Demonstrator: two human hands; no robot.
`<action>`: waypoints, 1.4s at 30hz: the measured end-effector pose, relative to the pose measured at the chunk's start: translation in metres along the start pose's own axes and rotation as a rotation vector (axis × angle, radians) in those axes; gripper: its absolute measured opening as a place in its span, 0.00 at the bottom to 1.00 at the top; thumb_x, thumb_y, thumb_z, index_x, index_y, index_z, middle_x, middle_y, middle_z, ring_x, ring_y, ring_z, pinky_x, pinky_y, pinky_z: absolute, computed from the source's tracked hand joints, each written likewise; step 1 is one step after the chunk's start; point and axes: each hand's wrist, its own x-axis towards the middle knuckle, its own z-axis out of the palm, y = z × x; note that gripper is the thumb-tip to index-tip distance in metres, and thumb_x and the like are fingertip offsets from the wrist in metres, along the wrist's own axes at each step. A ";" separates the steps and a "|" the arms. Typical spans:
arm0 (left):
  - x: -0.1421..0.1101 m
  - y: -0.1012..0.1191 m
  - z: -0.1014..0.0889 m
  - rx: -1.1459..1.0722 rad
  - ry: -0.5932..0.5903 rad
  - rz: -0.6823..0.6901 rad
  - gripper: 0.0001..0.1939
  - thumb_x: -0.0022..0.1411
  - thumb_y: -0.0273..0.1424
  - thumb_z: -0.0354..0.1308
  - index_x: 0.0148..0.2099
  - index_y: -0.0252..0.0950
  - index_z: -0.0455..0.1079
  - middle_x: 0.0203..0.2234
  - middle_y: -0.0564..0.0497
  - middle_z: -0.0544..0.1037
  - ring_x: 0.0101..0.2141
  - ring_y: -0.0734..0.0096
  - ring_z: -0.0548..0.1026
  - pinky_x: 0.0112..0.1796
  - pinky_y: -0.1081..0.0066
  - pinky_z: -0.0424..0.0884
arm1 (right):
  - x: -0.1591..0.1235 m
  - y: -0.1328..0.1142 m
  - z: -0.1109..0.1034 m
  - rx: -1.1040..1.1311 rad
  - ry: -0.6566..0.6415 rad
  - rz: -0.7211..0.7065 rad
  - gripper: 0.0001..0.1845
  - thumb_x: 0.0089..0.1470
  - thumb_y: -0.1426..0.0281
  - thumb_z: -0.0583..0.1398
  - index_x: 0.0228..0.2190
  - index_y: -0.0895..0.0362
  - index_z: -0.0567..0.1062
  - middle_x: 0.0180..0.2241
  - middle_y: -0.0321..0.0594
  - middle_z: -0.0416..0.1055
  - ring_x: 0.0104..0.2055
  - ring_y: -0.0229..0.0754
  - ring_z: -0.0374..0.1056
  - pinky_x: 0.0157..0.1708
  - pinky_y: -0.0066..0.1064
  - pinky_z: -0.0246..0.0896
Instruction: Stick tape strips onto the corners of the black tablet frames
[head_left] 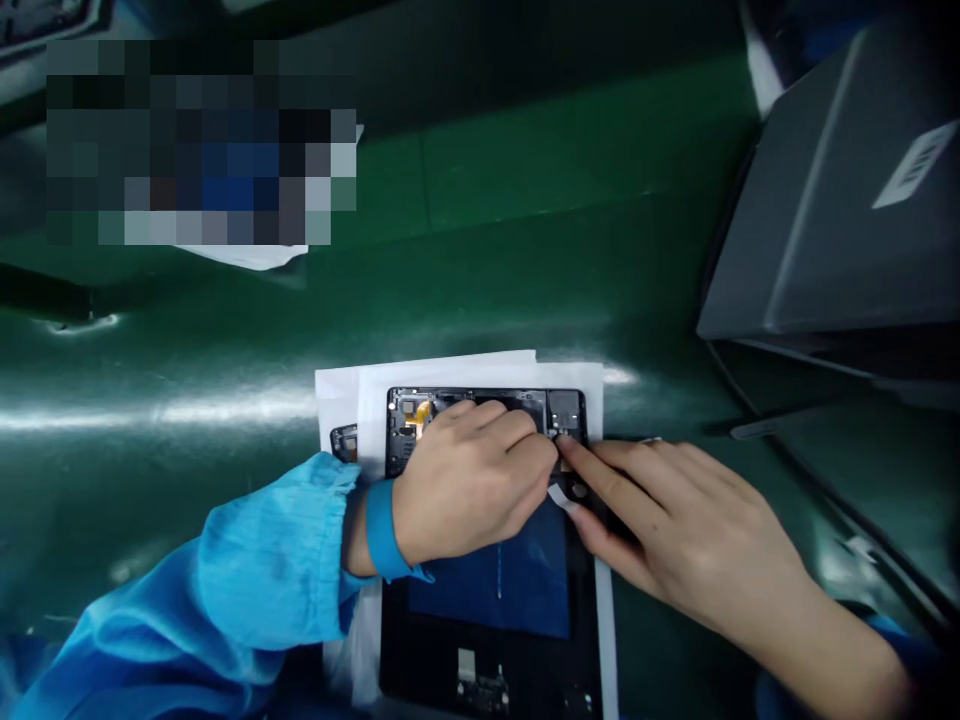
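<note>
An opened tablet (583, 600) lies on white sheets, its inner parts showing and a dark blue panel (465, 595) over its middle. My left hand (476, 480), with a blue wrist strap (381, 528), is curled over the tablet's upper part. Its fingertips are hidden beneath it, so what they pinch cannot be made out. From the right, my right hand (682, 520) reaches in with the index finger stretched out, its tip at the tablet's upper right corner area beside my left fingers. Its thumb tip touches a small white strip (561, 497).
White sheets (480, 372) lie under the tablet on the green table (480, 270). Part of another device (343, 442) shows at the left. A grey box-shaped housing (832, 210) stands at the right, with a dark cable (847, 510) below it. The upper left is blurred out.
</note>
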 end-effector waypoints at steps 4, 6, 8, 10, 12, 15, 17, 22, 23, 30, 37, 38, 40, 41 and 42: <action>-0.001 0.000 0.000 0.020 0.006 0.014 0.10 0.65 0.30 0.49 0.32 0.36 0.67 0.28 0.51 0.72 0.31 0.68 0.69 0.32 0.67 0.61 | -0.001 -0.002 -0.002 -0.002 -0.020 0.019 0.16 0.58 0.69 0.57 0.47 0.64 0.72 0.36 0.46 0.71 0.33 0.44 0.64 0.34 0.37 0.59; -0.001 0.000 0.001 0.017 0.016 0.011 0.10 0.65 0.30 0.49 0.31 0.36 0.66 0.28 0.52 0.72 0.31 0.68 0.69 0.31 0.66 0.61 | -0.001 -0.002 -0.002 0.006 -0.027 0.014 0.15 0.59 0.70 0.57 0.46 0.63 0.72 0.35 0.45 0.71 0.33 0.44 0.64 0.33 0.37 0.59; -0.001 0.000 0.001 0.011 0.024 0.008 0.10 0.65 0.30 0.50 0.31 0.36 0.66 0.27 0.52 0.71 0.30 0.68 0.68 0.30 0.66 0.60 | 0.000 -0.002 -0.003 0.005 -0.022 0.009 0.14 0.58 0.70 0.57 0.45 0.63 0.73 0.35 0.45 0.71 0.32 0.45 0.64 0.33 0.37 0.59; 0.000 0.000 0.000 0.007 0.018 0.007 0.10 0.65 0.30 0.50 0.31 0.36 0.67 0.27 0.52 0.71 0.30 0.68 0.68 0.30 0.66 0.61 | 0.001 -0.002 -0.003 -0.008 -0.016 0.004 0.14 0.58 0.70 0.58 0.45 0.65 0.73 0.35 0.46 0.71 0.32 0.45 0.64 0.33 0.38 0.59; 0.001 0.000 -0.001 -0.002 -0.001 0.010 0.09 0.65 0.30 0.51 0.31 0.36 0.67 0.27 0.52 0.71 0.30 0.68 0.67 0.31 0.65 0.61 | 0.002 -0.003 -0.004 -0.021 -0.005 -0.001 0.15 0.57 0.70 0.59 0.44 0.67 0.73 0.35 0.47 0.72 0.33 0.45 0.65 0.33 0.38 0.59; 0.004 0.000 -0.003 -0.019 -0.019 0.003 0.10 0.65 0.29 0.50 0.31 0.36 0.68 0.26 0.52 0.71 0.29 0.68 0.67 0.31 0.65 0.62 | 0.004 -0.002 -0.005 -0.027 0.015 0.006 0.17 0.56 0.70 0.60 0.45 0.68 0.72 0.35 0.47 0.73 0.33 0.44 0.66 0.33 0.37 0.62; 0.005 -0.001 -0.004 -0.028 -0.022 -0.012 0.11 0.65 0.29 0.50 0.31 0.36 0.69 0.26 0.51 0.71 0.29 0.68 0.67 0.31 0.65 0.63 | 0.006 -0.001 -0.005 -0.018 0.023 0.027 0.17 0.56 0.69 0.60 0.45 0.68 0.73 0.35 0.46 0.73 0.33 0.43 0.67 0.33 0.36 0.63; 0.008 -0.001 -0.004 -0.051 -0.002 -0.010 0.09 0.65 0.27 0.52 0.33 0.35 0.71 0.27 0.51 0.73 0.30 0.69 0.69 0.32 0.67 0.64 | 0.007 0.004 -0.007 0.034 0.050 0.077 0.14 0.57 0.70 0.58 0.43 0.66 0.74 0.34 0.45 0.74 0.33 0.42 0.69 0.32 0.35 0.66; 0.008 -0.001 -0.004 -0.050 0.003 -0.005 0.09 0.64 0.27 0.52 0.33 0.35 0.71 0.27 0.50 0.73 0.30 0.69 0.69 0.32 0.67 0.64 | 0.006 0.004 -0.007 0.047 0.060 0.083 0.13 0.57 0.70 0.58 0.42 0.65 0.74 0.34 0.45 0.74 0.33 0.42 0.69 0.33 0.35 0.66; 0.007 -0.001 -0.004 -0.039 -0.019 -0.013 0.10 0.65 0.28 0.51 0.33 0.35 0.72 0.27 0.50 0.73 0.30 0.68 0.68 0.32 0.66 0.63 | 0.002 0.004 -0.004 0.082 0.180 0.152 0.09 0.56 0.74 0.59 0.40 0.62 0.73 0.33 0.41 0.75 0.31 0.37 0.70 0.31 0.30 0.68; 0.007 -0.001 -0.004 -0.055 -0.036 -0.030 0.10 0.65 0.28 0.51 0.33 0.35 0.71 0.26 0.51 0.72 0.30 0.68 0.68 0.33 0.66 0.63 | 0.012 0.005 0.000 0.017 0.148 0.193 0.09 0.56 0.74 0.60 0.40 0.62 0.73 0.32 0.40 0.75 0.29 0.37 0.71 0.28 0.29 0.66; 0.007 -0.001 -0.004 -0.055 -0.035 -0.032 0.10 0.65 0.28 0.51 0.33 0.35 0.72 0.26 0.52 0.72 0.30 0.68 0.68 0.33 0.66 0.63 | 0.014 0.005 0.000 0.010 0.139 0.194 0.08 0.56 0.74 0.59 0.39 0.62 0.73 0.31 0.40 0.75 0.29 0.37 0.71 0.28 0.29 0.66; 0.007 -0.001 -0.004 -0.054 -0.035 -0.032 0.10 0.65 0.28 0.51 0.32 0.35 0.71 0.26 0.52 0.72 0.30 0.68 0.68 0.32 0.66 0.63 | 0.016 0.004 0.001 -0.001 0.128 0.200 0.06 0.57 0.74 0.59 0.38 0.61 0.73 0.31 0.39 0.75 0.30 0.37 0.71 0.28 0.29 0.65; 0.007 -0.001 -0.004 -0.054 -0.037 -0.032 0.10 0.65 0.28 0.51 0.32 0.35 0.71 0.26 0.52 0.72 0.30 0.68 0.68 0.32 0.66 0.63 | 0.017 0.004 0.001 -0.005 0.129 0.205 0.06 0.57 0.74 0.58 0.37 0.61 0.73 0.31 0.39 0.75 0.30 0.37 0.71 0.28 0.29 0.65; 0.007 -0.001 -0.004 -0.055 -0.040 -0.031 0.10 0.65 0.28 0.51 0.32 0.35 0.71 0.26 0.52 0.72 0.30 0.68 0.68 0.32 0.66 0.63 | 0.018 0.004 0.001 -0.009 0.129 0.211 0.05 0.57 0.74 0.58 0.37 0.60 0.73 0.31 0.39 0.75 0.29 0.37 0.71 0.28 0.28 0.65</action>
